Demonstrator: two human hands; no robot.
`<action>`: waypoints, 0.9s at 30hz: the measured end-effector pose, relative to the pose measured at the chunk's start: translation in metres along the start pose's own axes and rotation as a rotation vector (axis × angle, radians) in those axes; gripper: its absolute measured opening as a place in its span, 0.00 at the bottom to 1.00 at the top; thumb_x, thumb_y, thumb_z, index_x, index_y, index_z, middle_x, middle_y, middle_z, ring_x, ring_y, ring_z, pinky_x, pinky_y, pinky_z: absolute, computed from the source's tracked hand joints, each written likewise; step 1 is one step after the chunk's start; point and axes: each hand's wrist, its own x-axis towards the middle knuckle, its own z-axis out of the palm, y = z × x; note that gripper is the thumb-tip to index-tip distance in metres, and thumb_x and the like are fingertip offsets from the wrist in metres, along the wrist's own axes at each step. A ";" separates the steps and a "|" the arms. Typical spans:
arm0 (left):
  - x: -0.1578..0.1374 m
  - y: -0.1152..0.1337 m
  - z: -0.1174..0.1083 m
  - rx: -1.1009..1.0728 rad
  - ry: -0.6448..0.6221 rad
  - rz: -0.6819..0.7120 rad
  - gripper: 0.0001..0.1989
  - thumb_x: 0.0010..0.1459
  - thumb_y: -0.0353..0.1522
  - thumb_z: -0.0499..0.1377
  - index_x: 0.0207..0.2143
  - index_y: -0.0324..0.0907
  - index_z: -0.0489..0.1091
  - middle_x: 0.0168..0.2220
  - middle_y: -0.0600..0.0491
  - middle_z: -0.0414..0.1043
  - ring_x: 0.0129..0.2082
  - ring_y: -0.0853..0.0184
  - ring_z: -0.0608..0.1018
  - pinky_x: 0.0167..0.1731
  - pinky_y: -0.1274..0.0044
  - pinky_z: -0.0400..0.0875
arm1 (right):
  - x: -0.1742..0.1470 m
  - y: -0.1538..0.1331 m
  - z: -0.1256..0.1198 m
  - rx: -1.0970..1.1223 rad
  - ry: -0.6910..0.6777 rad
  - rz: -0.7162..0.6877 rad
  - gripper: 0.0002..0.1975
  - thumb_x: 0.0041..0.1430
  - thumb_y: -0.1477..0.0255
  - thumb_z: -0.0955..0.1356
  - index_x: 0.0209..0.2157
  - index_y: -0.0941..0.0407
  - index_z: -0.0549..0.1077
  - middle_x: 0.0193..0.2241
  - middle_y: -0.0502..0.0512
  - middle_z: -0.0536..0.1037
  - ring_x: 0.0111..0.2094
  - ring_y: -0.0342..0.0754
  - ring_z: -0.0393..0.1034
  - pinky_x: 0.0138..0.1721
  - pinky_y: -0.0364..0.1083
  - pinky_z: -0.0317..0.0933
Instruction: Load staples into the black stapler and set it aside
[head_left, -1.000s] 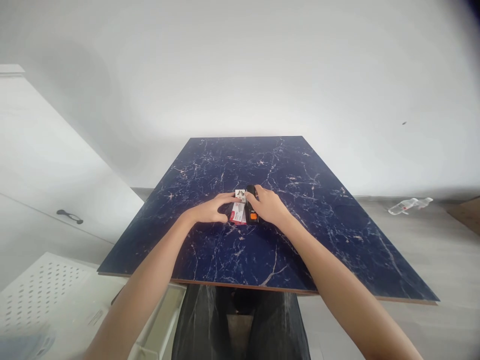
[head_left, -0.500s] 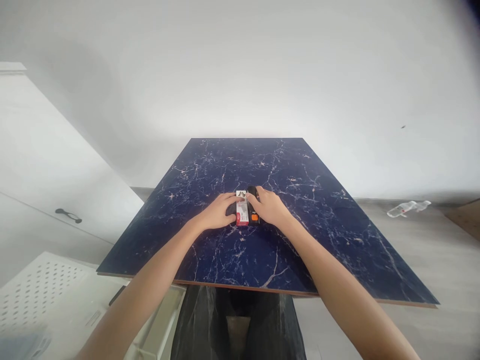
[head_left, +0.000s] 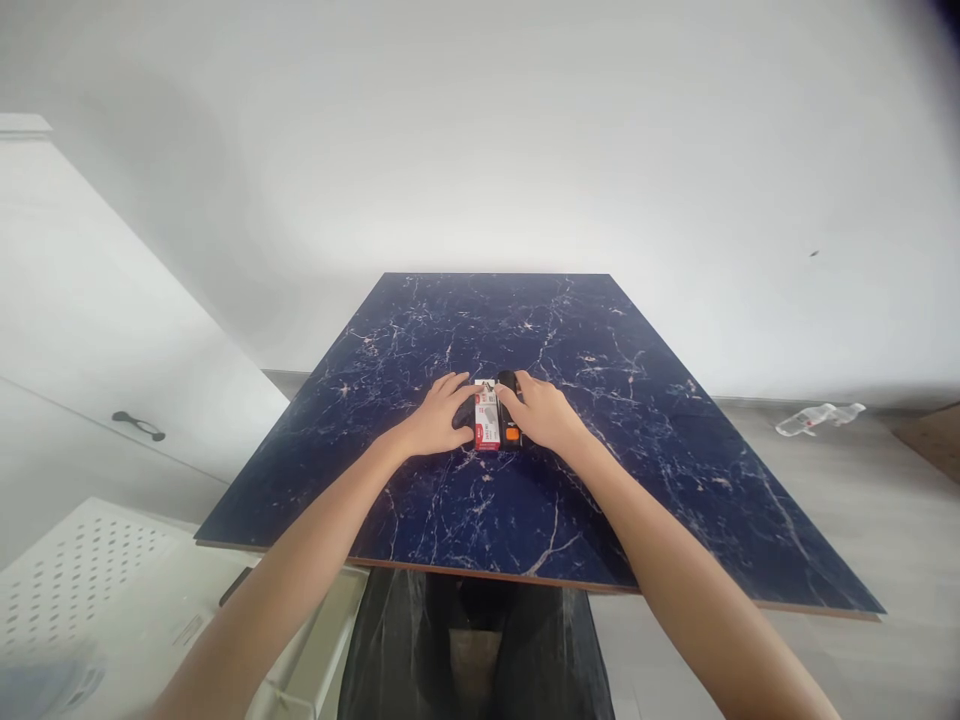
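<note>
A small white-and-red cardboard box [head_left: 487, 420] lies near the middle of the dark blue marbled tabletop [head_left: 495, 320]. Close against its right side is a black object with an orange patch [head_left: 512, 434]; its kind is unclear. My left hand [head_left: 435, 415] is at the box's left side, fingers spread, with the index finger at its far end and the thumb by its near left edge. Something dark shows between that thumb and finger, too unclear to name. My right hand [head_left: 546, 412] curls over the black object from the right, its thumb on the side towards the box.
A white cabinet with a dark handle [head_left: 139, 426] stands at the left. Below it are a perforated white surface [head_left: 82, 570] and a pale open tray or drawer [head_left: 319, 640]. Clear plastic bottles [head_left: 817, 418] lie on the floor at the right, by the wall.
The fingers of my left hand have spread apart and show more of the box's face. My right hand keeps its place on the black object. The view has shifted slightly.
</note>
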 end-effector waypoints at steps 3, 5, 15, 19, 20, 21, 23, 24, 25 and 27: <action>-0.003 -0.003 -0.009 -0.090 -0.082 0.001 0.44 0.58 0.34 0.61 0.73 0.51 0.45 0.75 0.49 0.38 0.74 0.47 0.43 0.68 0.49 0.51 | 0.000 0.001 0.001 -0.008 -0.003 -0.003 0.18 0.73 0.56 0.59 0.46 0.56 0.69 0.41 0.61 0.80 0.41 0.56 0.76 0.39 0.45 0.59; -0.005 -0.003 -0.013 -0.140 -0.128 0.025 0.48 0.59 0.38 0.63 0.74 0.54 0.38 0.75 0.50 0.37 0.74 0.47 0.46 0.68 0.52 0.53 | -0.001 0.001 0.001 -0.026 -0.008 -0.020 0.19 0.74 0.58 0.57 0.47 0.57 0.69 0.42 0.61 0.80 0.42 0.55 0.76 0.40 0.46 0.60; 0.001 0.003 -0.001 -0.045 -0.035 0.059 0.59 0.46 0.54 0.70 0.73 0.51 0.46 0.73 0.47 0.48 0.71 0.43 0.52 0.68 0.52 0.52 | -0.008 -0.010 -0.005 0.008 -0.035 0.054 0.29 0.67 0.52 0.62 0.59 0.58 0.64 0.47 0.65 0.79 0.44 0.62 0.76 0.42 0.51 0.65; 0.001 0.003 -0.001 -0.031 -0.045 0.031 0.60 0.45 0.56 0.70 0.73 0.51 0.46 0.72 0.46 0.50 0.71 0.43 0.52 0.67 0.52 0.53 | -0.011 -0.015 -0.005 -0.026 -0.014 0.059 0.41 0.61 0.55 0.67 0.69 0.60 0.51 0.53 0.69 0.77 0.49 0.66 0.75 0.47 0.54 0.65; 0.002 0.003 -0.001 -0.028 -0.042 0.028 0.59 0.45 0.56 0.70 0.73 0.50 0.47 0.72 0.46 0.50 0.71 0.43 0.52 0.67 0.53 0.53 | -0.012 -0.015 -0.005 -0.026 -0.016 0.057 0.42 0.61 0.56 0.66 0.69 0.60 0.50 0.54 0.69 0.76 0.50 0.66 0.75 0.48 0.55 0.65; 0.002 0.003 -0.001 -0.023 -0.035 0.028 0.59 0.45 0.55 0.70 0.72 0.50 0.48 0.72 0.46 0.51 0.71 0.44 0.52 0.67 0.53 0.53 | -0.012 -0.016 -0.004 -0.023 -0.017 0.056 0.43 0.61 0.57 0.66 0.70 0.60 0.49 0.55 0.69 0.75 0.51 0.66 0.74 0.49 0.55 0.65; 0.005 0.004 0.001 -0.013 -0.016 0.032 0.57 0.45 0.55 0.70 0.72 0.48 0.50 0.71 0.45 0.52 0.70 0.44 0.53 0.67 0.54 0.53 | -0.013 -0.016 -0.004 -0.015 -0.005 0.053 0.44 0.60 0.59 0.66 0.71 0.61 0.47 0.57 0.70 0.74 0.52 0.66 0.73 0.50 0.56 0.65; 0.007 0.004 0.003 -0.007 -0.005 0.034 0.57 0.45 0.54 0.71 0.72 0.48 0.51 0.71 0.45 0.53 0.70 0.44 0.53 0.67 0.54 0.53 | -0.013 -0.016 -0.004 -0.013 0.005 0.052 0.44 0.59 0.60 0.66 0.71 0.61 0.46 0.58 0.70 0.73 0.53 0.65 0.73 0.51 0.56 0.64; 0.009 0.004 0.005 0.000 0.008 0.035 0.57 0.45 0.54 0.71 0.71 0.48 0.51 0.71 0.45 0.53 0.70 0.44 0.54 0.67 0.54 0.53 | -0.013 -0.015 -0.004 -0.014 0.012 0.053 0.45 0.59 0.61 0.66 0.71 0.60 0.46 0.58 0.70 0.72 0.53 0.65 0.72 0.52 0.56 0.64; 0.014 0.004 0.008 0.019 0.027 0.034 0.55 0.45 0.53 0.71 0.71 0.48 0.52 0.70 0.45 0.54 0.70 0.44 0.55 0.67 0.54 0.54 | -0.012 -0.014 -0.005 -0.024 0.024 0.058 0.44 0.58 0.65 0.66 0.71 0.60 0.45 0.58 0.70 0.72 0.53 0.65 0.72 0.52 0.56 0.63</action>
